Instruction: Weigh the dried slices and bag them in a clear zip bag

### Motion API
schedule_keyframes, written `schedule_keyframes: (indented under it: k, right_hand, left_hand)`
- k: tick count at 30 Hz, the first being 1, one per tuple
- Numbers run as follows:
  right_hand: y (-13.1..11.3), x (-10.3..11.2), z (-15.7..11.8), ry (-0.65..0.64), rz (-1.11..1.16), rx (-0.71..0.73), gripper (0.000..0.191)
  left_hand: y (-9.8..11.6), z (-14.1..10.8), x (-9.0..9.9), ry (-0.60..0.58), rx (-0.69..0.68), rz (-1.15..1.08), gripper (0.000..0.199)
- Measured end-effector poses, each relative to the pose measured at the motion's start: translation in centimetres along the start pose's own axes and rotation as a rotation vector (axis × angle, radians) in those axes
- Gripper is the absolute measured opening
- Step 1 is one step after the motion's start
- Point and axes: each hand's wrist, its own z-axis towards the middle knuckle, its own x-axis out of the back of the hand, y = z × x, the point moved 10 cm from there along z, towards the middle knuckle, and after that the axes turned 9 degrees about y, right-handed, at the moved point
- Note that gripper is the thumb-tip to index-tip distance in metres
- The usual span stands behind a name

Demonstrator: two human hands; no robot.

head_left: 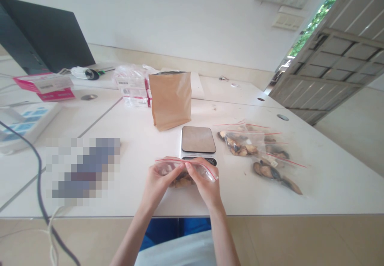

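Observation:
A clear zip bag with a red seal line and brown dried slices in it is held near the table's front edge. My left hand pinches its top rim from the left, thumb pointing to the middle. From the right, my right hand pinches the same rim, and the two thumbs nearly meet at the seal. Just beyond the bag lies a kitchen scale with a bare metal plate; its dark display is partly covered by my right hand.
Several filled zip bags lie at the right. A brown paper bag stands behind the scale. Pink and white boxes, a black computer case and a white desk phone are at the left. A dark cable hangs over the front-left edge.

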Motion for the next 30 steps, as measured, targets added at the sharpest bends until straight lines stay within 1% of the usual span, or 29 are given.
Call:
schedule_keyframes:
  k: [5, 7, 9, 10, 12, 14, 16, 17, 19, 21, 22, 23, 24, 25, 26, 27, 28, 29, 30]
  right_hand:
    - [-0.4, 0.0, -0.2, 0.097, -0.035, 0.096, 0.012]
    - [-0.4, 0.0, -0.3, 0.113, -0.04, 0.103, 0.013]
    - [-0.2, 0.0, -0.3, 0.111, -0.06, 0.08, 0.02]
    - [0.3, 0.1, -0.2, 0.112, -0.063, 0.041, 0.025]
    - [1.9, 0.4, -0.2, 0.128, -0.025, -0.118, 0.044]
    - [4.1, 0.7, -0.5, 0.147, 0.022, -0.32, 0.064]
    - [5.5, 1.4, -0.9, 0.185, 0.004, -0.451, 0.072]
    - [5.6, 1.9, -1.0, 0.209, -0.03, -0.476, 0.071]
    - [5.1, 3.1, -0.8, 0.244, -0.085, -0.471, 0.066]
    - [4.1, 4.2, -0.1, 0.214, -0.075, -0.436, 0.065]
    - [3.5, 5.3, 0.5, 0.21, -0.058, -0.413, 0.065]
    - [3.1, 6.8, 1.3, 0.223, -0.048, -0.393, 0.067]
    - [2.7, 9.2, 2.1, 0.302, -0.053, -0.373, 0.068]
    - [2.7, 12.0, 2.9, 0.407, -0.105, -0.372, 0.068]
    - [2.7, 14.7, 3.7, 0.479, -0.187, -0.366, 0.067]
    - [2.4, 17.3, 4.5, 0.552, -0.277, -0.329, 0.068]
    - [1.9, 19.4, 5.4, 0.606, -0.381, -0.265, 0.07]
    - [1.0, 21.3, 5.9, 0.682, -0.507, -0.168, 0.073]
    - [0.0, 22.5, 6.1, 0.745, -0.645, -0.055, 0.078]
  left_hand:
    - [0.8, -0.1, 0.5, 0.093, -0.1, -0.029, 0.021]
    - [1.1, -0.1, 1.0, 0.136, -0.119, -0.026, 0.019]
    - [1.2, 0.0, 1.3, 0.149, -0.112, -0.013, 0.018]
    - [1.2, 0.0, 1.3, 0.14, -0.107, -0.015, 0.018]
    - [0.8, 0.2, 1.2, 0.119, -0.069, -0.061, 0.022]
    - [-0.2, 0.4, 1.2, 0.109, 0.026, -0.144, 0.03]
    - [-1.5, 0.3, 0.8, 0.089, 0.148, -0.23, 0.036]
    - [-2.0, 0.2, 0.4, 0.064, 0.197, -0.263, 0.038]
    - [-2.5, -0.1, -0.7, -0.018, 0.252, -0.318, 0.045]
    - [-2.3, -0.4, -1.7, -0.111, 0.253, -0.349, 0.055]
    - [-2.1, -0.5, -2.0, -0.149, 0.236, -0.35, 0.058]
    - [-1.9, -0.6, -2.1, -0.178, 0.212, -0.341, 0.059]
    - [-1.6, -0.5, -2.0, -0.193, 0.186, -0.325, 0.056]
    - [-1.5, -0.5, -1.8, -0.198, 0.161, -0.304, 0.052]
    - [-1.4, -0.4, -1.6, -0.198, 0.141, -0.281, 0.049]
    - [-1.3, -0.2, -1.3, -0.193, 0.128, -0.257, 0.047]
    - [-1.3, 0.0, -0.9, -0.18, 0.119, -0.237, 0.045]
    - [-1.3, 0.2, -0.4, -0.15, 0.109, -0.22, 0.044]
    - [-1.2, 0.5, 0.1, -0.108, 0.095, -0.205, 0.043]
